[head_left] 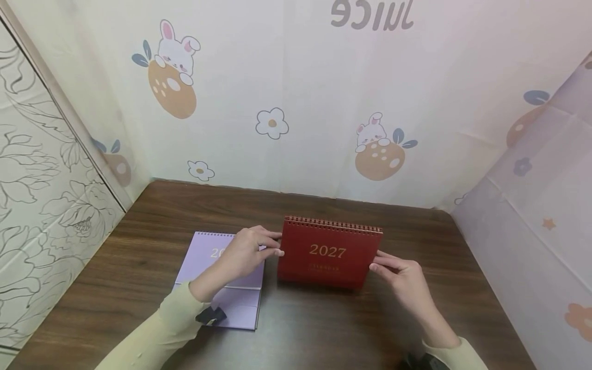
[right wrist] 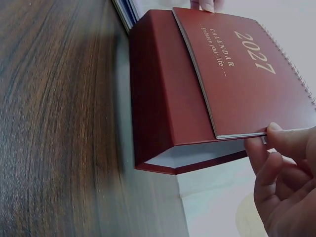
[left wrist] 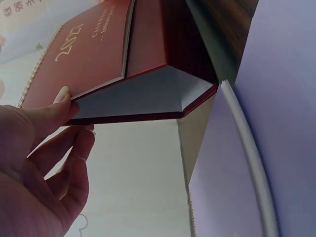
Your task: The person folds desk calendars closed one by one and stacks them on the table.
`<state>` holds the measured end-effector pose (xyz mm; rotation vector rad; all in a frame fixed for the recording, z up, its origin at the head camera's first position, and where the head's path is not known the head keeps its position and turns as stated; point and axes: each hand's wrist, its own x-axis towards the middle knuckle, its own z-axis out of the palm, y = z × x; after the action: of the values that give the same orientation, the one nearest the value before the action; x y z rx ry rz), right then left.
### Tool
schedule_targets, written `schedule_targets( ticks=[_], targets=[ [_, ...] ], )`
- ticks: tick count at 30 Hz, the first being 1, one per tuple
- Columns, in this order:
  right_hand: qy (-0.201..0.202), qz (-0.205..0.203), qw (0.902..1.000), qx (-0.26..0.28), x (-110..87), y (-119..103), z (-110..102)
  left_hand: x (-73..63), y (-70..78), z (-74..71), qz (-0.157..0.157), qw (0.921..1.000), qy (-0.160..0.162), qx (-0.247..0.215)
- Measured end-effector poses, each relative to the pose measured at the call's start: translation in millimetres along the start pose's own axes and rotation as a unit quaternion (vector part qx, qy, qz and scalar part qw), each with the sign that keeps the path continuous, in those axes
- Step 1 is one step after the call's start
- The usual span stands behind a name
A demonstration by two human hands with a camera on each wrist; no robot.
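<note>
A red 2027 desk calendar (head_left: 329, 261) stands in a tent shape, its spiral binding on top and its cover facing me. By its left edge my left hand (head_left: 248, 251) pinches it, thumb on the front and fingers behind, as the left wrist view shows. On the opposite side my right hand (head_left: 408, 281) holds the right edge between thumb (right wrist: 279, 133) and fingers. The triangular hollow of the red stand is visible in both wrist views. A purple calendar (head_left: 240, 311) lies opened flat on the left, partly covered by my left hand and forearm.
The brown wooden table (head_left: 407, 324) ends at a printed cloth backdrop (head_left: 319, 154) behind the calendars. Another cloth side (head_left: 532, 216) rises on the right, and a flower-patterned panel (head_left: 51, 169) stands on the left.
</note>
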<state>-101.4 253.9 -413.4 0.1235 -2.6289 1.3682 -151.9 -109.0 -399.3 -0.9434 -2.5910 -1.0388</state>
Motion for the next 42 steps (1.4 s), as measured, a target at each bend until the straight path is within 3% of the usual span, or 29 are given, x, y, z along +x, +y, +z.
schedule_targets(
  ticks=[5, 8, 13, 21, 27, 35, 42],
  targets=[
    [-0.002, 0.039, 0.9985, 0.039, -1.5, -5.6, 0.5, -0.7, -0.9, 5.8, -0.071, 0.9958, 0.000, -0.057],
    [0.000, 0.054, 0.9975, 0.046, 0.2, -6.0, 1.4, -1.8, -3.6, 10.0, -0.117, 0.9891, 0.002, -0.090],
    [0.003, 0.070, 0.9959, 0.057, 2.1, 0.8, 3.6, -2.7, -7.0, 13.9, -0.165, 0.9769, 0.009, -0.135],
    [-0.023, 0.102, 0.9893, 0.102, 0.9, 3.6, 4.6, -3.4, -13.7, 21.5, -0.205, 0.9518, 0.018, -0.228],
    [-0.033, 0.111, 0.9892, 0.089, 0.7, 5.6, 7.1, -3.3, -17.8, 28.1, -0.230, 0.9329, 0.020, -0.276],
    [-0.037, 0.095, 0.9944, 0.025, 2.4, 8.4, 13.6, -5.8, -21.5, 37.7, -0.257, 0.9260, 0.009, -0.277],
    [-0.051, 0.072, 0.9957, -0.026, 0.9, 14.7, 21.8, -10.2, -29.7, 46.2, -0.245, 0.9264, -0.021, -0.285]
  ],
)
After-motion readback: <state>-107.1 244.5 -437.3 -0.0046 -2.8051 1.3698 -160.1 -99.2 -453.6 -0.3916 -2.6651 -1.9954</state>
